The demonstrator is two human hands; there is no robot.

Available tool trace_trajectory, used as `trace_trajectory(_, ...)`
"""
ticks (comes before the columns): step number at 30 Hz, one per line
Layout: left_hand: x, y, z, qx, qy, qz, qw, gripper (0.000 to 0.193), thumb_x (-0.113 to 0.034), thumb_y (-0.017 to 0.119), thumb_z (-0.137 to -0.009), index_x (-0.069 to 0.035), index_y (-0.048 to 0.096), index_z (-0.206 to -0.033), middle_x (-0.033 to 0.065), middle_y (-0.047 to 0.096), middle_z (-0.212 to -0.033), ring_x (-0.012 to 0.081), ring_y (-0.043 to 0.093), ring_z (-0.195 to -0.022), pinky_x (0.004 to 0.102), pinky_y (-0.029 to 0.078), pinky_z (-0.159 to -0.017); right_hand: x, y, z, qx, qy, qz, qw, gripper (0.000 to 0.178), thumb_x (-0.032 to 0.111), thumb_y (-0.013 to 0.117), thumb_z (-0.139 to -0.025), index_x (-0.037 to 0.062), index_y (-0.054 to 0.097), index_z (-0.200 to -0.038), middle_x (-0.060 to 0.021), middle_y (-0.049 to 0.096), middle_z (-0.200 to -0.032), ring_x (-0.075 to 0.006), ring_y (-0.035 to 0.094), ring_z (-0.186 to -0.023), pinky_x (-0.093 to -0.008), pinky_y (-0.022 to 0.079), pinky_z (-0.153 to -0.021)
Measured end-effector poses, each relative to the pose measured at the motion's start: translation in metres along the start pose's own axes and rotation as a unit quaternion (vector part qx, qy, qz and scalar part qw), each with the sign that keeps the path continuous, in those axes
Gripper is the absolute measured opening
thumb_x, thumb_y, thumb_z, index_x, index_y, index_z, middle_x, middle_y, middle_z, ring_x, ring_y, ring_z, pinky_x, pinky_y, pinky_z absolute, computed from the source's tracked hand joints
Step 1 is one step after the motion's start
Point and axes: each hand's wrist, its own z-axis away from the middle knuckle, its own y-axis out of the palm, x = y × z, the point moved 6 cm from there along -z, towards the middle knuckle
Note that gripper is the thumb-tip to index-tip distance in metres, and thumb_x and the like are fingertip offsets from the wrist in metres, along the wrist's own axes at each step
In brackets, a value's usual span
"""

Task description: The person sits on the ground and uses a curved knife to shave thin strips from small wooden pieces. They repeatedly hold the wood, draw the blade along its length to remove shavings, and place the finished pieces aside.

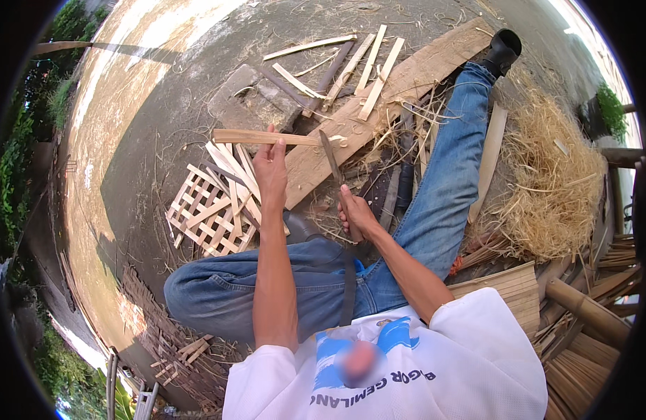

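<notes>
A pale strip of split bamboo is held level by my left hand, its fingers closed round the strip. Its right end lies over a wooden plank. My right hand is wrapped round the handle of a long knife. The blade points up and away from me, and its tip part touches or nearly touches the strip's right end. A small curled shaving shows beside the blade there. Below my left hand lies a woven bamboo lattice with loose strips on top.
Beyond the plank's left side sit a stone block and several bamboo strips. A heap of fine shavings lies right of my outstretched leg. Thick bamboo poles stand at the right edge. Bark-like scraps cover the ground lower left.
</notes>
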Motion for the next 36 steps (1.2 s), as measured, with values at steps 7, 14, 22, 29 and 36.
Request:
trace_trajectory(7,0.036,0.029,-0.005,0.110,-0.058,-0.022,0.992,0.041,-0.034,0.051,-0.110,0.000,0.057,-0.132,0.0098,0.070,-0.109,0.0141,0.067,-0.097,0.0283,0.055,-0.087,0.039,-0.007,0.017,-0.095,-0.204,0.149,0.963,0.037,0.038,0.069,-0.097,0.0021,0.064,-0.092,-0.0044,0.061,-0.070,-0.0129,0.058,-0.057,-0.0325,0.048,-0.055)
trace_trajectory(14,-0.050,0.040,0.036,0.117,-0.131,0.135,0.975,0.037,-0.028,0.056,-0.108,0.002,0.059,-0.129,0.0029,0.058,-0.082,0.0088,0.050,-0.050,0.0247,0.042,-0.043,0.159,-0.049,0.052,-0.292,-0.332,0.260,0.859,0.034,0.031,0.070,-0.092,-0.0005,0.063,-0.082,-0.0116,0.060,-0.064,-0.0236,0.060,-0.058,-0.0386,0.048,-0.061)
trace_trajectory(22,-0.085,0.054,0.097,0.170,-0.208,-0.006,0.963,0.036,-0.020,0.061,-0.106,-0.001,0.061,-0.136,0.0003,0.057,-0.079,0.0040,0.043,-0.050,0.0215,0.034,-0.043,0.188,-0.034,0.086,-0.144,-0.433,0.487,0.745,0.028,0.029,0.074,-0.085,0.0052,0.063,-0.075,-0.0147,0.059,-0.063,-0.0348,0.059,-0.058,-0.0448,0.047,-0.058)
trace_trajectory(29,-0.094,0.051,0.155,0.232,-0.183,-0.022,0.955,0.037,-0.020,0.056,-0.108,0.001,0.061,-0.137,-0.0018,0.055,-0.074,0.0034,0.045,-0.052,0.0223,0.033,-0.045,0.216,-0.085,0.059,-0.222,-0.327,0.518,0.759,0.020,0.029,0.073,-0.081,0.0092,0.071,-0.078,-0.0171,0.068,-0.072,-0.0382,0.069,-0.072,-0.0486,0.053,-0.066)
trace_trajectory(36,-0.081,0.029,0.164,0.212,-0.209,-0.007,0.955,0.039,-0.019,0.058,-0.107,-0.001,0.060,-0.141,-0.0033,0.055,-0.075,0.0009,0.040,-0.048,0.0206,0.030,-0.041,0.205,-0.061,0.072,-0.195,-0.358,0.517,0.753,0.028,0.034,0.069,-0.085,0.0063,0.070,-0.077,-0.0183,0.068,-0.071,-0.0401,0.068,-0.072,-0.0495,0.053,-0.068)
